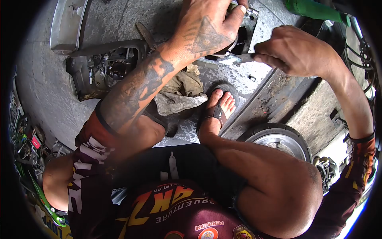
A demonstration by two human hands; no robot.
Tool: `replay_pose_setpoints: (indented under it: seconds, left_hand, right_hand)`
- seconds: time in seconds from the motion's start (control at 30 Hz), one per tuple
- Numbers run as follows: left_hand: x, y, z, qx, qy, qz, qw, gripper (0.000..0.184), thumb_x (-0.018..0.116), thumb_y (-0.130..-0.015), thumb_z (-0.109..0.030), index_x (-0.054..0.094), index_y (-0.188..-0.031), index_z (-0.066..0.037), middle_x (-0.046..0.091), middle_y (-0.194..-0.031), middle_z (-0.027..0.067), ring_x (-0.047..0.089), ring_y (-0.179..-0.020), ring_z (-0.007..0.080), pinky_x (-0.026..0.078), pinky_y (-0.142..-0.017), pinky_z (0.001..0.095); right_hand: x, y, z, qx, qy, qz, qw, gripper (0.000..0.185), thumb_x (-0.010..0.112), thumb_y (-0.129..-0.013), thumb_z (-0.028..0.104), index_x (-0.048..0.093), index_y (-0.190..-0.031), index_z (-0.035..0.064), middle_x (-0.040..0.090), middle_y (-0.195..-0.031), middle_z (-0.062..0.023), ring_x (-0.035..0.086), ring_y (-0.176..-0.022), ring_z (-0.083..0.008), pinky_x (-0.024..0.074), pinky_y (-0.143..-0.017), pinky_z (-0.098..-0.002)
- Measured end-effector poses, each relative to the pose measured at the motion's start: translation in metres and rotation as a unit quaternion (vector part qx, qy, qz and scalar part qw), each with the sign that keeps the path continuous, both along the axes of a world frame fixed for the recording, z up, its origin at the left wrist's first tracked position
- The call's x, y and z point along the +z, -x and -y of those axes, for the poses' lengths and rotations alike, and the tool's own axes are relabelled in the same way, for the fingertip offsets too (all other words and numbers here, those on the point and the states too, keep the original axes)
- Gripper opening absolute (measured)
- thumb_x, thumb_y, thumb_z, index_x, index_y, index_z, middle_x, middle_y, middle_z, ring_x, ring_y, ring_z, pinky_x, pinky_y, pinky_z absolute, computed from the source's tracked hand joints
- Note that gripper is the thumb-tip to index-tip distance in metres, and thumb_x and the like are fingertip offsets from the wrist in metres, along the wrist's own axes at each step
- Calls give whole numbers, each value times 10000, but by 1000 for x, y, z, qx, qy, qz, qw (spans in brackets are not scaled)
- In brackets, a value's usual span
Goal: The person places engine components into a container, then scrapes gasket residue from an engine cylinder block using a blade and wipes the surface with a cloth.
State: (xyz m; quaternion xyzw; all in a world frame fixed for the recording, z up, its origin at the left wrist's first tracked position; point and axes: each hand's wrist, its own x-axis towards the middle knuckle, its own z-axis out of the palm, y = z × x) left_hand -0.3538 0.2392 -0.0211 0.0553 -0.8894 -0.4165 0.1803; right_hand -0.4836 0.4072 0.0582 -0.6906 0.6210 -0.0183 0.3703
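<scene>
My left hand (211,26) is at the top centre, over a dark metal engine part (247,30). Its fingers are closed at the part's upper edge, pinching something I cannot make out. To its right, my right hand (296,49) has its fingers wrapped round a flat metal tool (244,58), which points left under the engine part. A grey-brown rag (179,95) lies crumpled on the floor below my left wrist.
An open engine casing (107,71) lies left of my left forearm, with a silver metal cover (68,26) above it. A wheel (278,139) is beside my right leg. A green object (316,10) is at the top right.
</scene>
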Motion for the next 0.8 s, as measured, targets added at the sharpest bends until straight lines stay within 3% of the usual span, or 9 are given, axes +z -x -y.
replay_pose_setpoints:
  seconds: [0.07, 0.2, 0.27, 0.37, 0.43, 0.47, 0.5, 0.63, 0.8]
  left_hand:
    - [-1, -1, 0, 0, -15, -2, 1000, 211, 585, -903, -226, 603, -909, -16, 415, -1126, 161, 422, -1092, 285, 412, -997, 474]
    - [7, -1, 3, -9, 0, 12, 1000, 217, 585, -901, -237, 615, -912, -22, 423, -1121, 157, 421, -1083, 284, 412, -971, 461]
    - [0, -2, 3, -14, -3, 7, 1000, 223, 581, -905, -245, 619, -916, -26, 425, -1120, 157, 420, -1082, 285, 409, -968, 458]
    - [6, -5, 5, -4, 7, 56, 998, 286, 551, -924, -303, 631, -944, -29, 435, -1142, 162, 422, -1093, 294, 385, -983, 486]
    - [15, -4, 5, 4, -10, 85, 996, 308, 559, -926, -323, 653, -999, -38, 434, -1173, 152, 410, -1112, 283, 377, -994, 484]
    - [18, -2, 14, -59, -8, 5, 998, 188, 662, -858, -206, 696, -1000, -87, 514, -1211, 136, 397, -1241, 315, 326, -1049, 424]
    - [13, -4, 16, -52, -26, -12, 998, 231, 638, -882, -237, 696, -1040, -78, 520, -1233, 143, 398, -1271, 316, 318, -1062, 446]
    - [48, -20, 21, -168, 159, 6, 973, 404, 684, -846, -370, 670, -1120, -73, 463, -1340, 156, 350, -1325, 357, 248, -1132, 514]
    - [76, -45, 11, -307, 283, 110, 902, 492, 735, -779, -285, 627, -1227, -114, 426, -1414, 111, 306, -1382, 336, 222, -1170, 581]
  right_hand:
    - [3, 11, -16, 91, -2, -98, 991, 259, 549, -979, 273, 692, -897, 73, 596, -671, -99, 610, -726, -246, 510, -709, -424]
    - [-13, 1, -80, 41, 38, -89, 994, 332, 495, -1017, 321, 658, -879, 68, 542, -557, -63, 566, -513, -236, 501, -587, -409]
    - [-6, -18, -85, -210, -104, 93, 968, 339, 490, -1021, 332, 655, -907, 58, 573, -546, -73, 532, -454, -222, 477, -530, -388]
    - [-2, -50, -83, -353, -57, 98, 929, 354, 483, -1031, 331, 656, -905, 49, 584, -558, -63, 512, -457, -178, 442, -496, -343]
    - [-9, -75, -83, -535, -40, 172, 826, 367, 479, -1038, 322, 636, -861, 41, 525, -532, -32, 487, -465, -132, 410, -494, -309]
    - [-15, -87, -82, -607, -8, 208, 767, 403, 471, -1044, 327, 612, -806, 35, 492, -524, -12, 482, -478, -99, 388, -490, -274]
    - [-23, -99, -81, -669, 43, 253, 698, 413, 455, -1051, 330, 602, -807, 32, 498, -527, -4, 468, -476, -88, 374, -478, -257]
    - [-51, -129, -80, -744, 160, 382, 524, 400, 416, -1064, 320, 567, -852, 17, 494, -544, -14, 458, -464, -94, 377, -463, -246]
    - [-62, -150, -70, -749, 214, 433, 454, 409, 411, -1065, 342, 555, -863, 17, 480, -538, -11, 444, -468, -89, 373, -466, -241]
